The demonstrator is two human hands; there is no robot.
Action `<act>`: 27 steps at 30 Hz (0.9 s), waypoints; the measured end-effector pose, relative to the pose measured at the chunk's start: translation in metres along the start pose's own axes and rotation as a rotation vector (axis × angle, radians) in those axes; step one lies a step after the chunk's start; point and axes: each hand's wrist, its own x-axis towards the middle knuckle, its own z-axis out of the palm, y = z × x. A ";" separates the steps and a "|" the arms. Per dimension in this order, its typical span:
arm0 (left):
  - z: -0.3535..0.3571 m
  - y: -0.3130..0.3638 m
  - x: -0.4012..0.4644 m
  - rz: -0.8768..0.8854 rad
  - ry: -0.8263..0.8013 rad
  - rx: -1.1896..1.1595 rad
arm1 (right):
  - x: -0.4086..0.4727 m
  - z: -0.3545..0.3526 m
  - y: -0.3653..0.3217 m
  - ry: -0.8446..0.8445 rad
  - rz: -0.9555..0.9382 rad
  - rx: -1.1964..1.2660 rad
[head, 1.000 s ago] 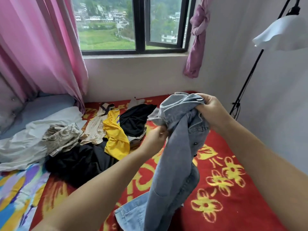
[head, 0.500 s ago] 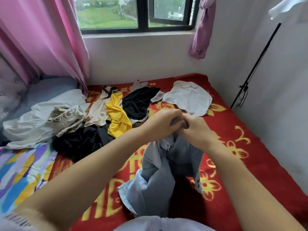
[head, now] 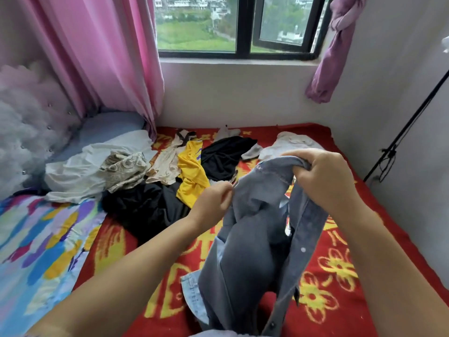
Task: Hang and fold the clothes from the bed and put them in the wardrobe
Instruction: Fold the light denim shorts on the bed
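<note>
I hold a blue-grey denim shirt up over the red bed cover. My right hand grips a bunched upper part of it. My left hand pinches its left edge. The shirt hangs down with its button strip at the right, and its lower end rests on the bed. Behind it lie a yellow top, a black garment, a second black garment, a beige top, a patterned cloth and a white garment.
A white sheet and a colourful blanket cover the bed's left side. Pink curtains hang at the left of the window. A knotted purple curtain and a black lamp stand are at the right wall.
My hands were close together low over the bed; now they are apart and higher, lifting and spreading the denim shirt. The view has tilted up a little.
</note>
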 end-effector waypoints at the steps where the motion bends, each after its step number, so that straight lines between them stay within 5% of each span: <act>1: -0.006 0.005 0.004 0.030 0.076 -0.013 | 0.001 0.000 0.004 -0.003 0.016 -0.013; 6: -0.025 0.045 0.014 0.318 0.392 0.000 | 0.006 0.009 0.013 -0.129 0.079 0.035; 9: -0.018 0.048 0.010 0.459 0.225 -0.106 | 0.013 0.014 0.003 0.020 0.047 0.133; 12: -0.009 0.042 0.006 0.095 -0.105 -0.477 | 0.028 0.009 -0.010 0.136 -0.125 0.131; 16: 0.013 0.022 -0.010 -0.015 -0.355 -0.334 | 0.046 -0.003 -0.022 0.231 -0.222 0.146; 20: 0.017 0.036 -0.020 -0.097 -0.229 -0.477 | 0.061 -0.015 -0.019 0.243 -0.140 0.086; 24: 0.012 0.051 0.009 -0.002 -0.335 -0.165 | 0.059 -0.007 -0.027 0.200 -0.092 0.189; 27: 0.003 0.058 0.020 -0.143 -0.257 -0.531 | 0.060 -0.008 -0.029 0.236 -0.154 0.286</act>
